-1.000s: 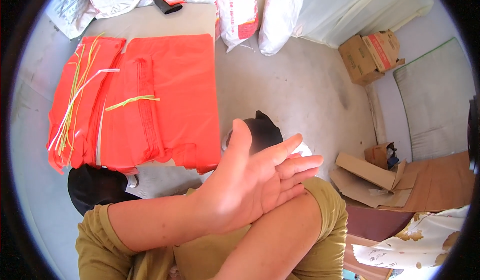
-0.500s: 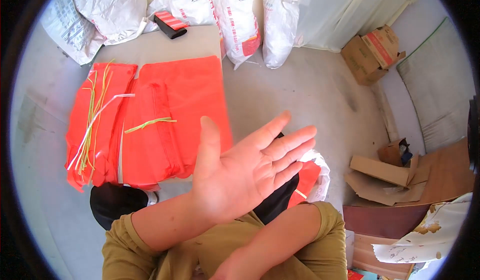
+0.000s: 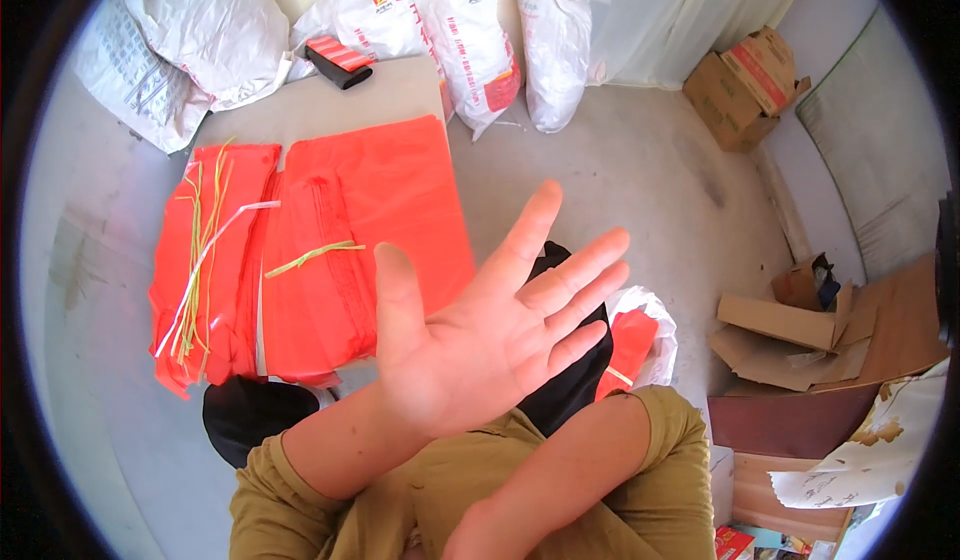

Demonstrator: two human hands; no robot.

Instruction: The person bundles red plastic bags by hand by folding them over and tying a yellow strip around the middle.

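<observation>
My left hand [image 3: 480, 330] is raised in the middle of the view, palm up toward me, with thumb and fingers spread and nothing in it. My right hand [image 3: 475, 535] is low at the bottom edge in front of my body; its fingers are cut off from view. Left of the raised hand, flat red plastic sheets or bags [image 3: 405, 180] lie on a table [image 3: 300, 102]. A folded red bundle on top has a green tie strip [image 3: 312, 258] across it. Several loose green and white strips [image 3: 200, 260] rest on the left red pile.
White sacks [image 3: 465, 45] stand along the far side. A black and red-striped item [image 3: 340, 63] is at the table's far edge. Beside my leg is a white bag [image 3: 660, 345] with red material in it. Cardboard boxes [image 3: 740, 95] and an opened carton [image 3: 775, 325] are on the right.
My left hand's fingers have spread further apart, with the index finger rising. The view has shifted slightly, so the table and bags appear a little further right. My right hand stays low.
</observation>
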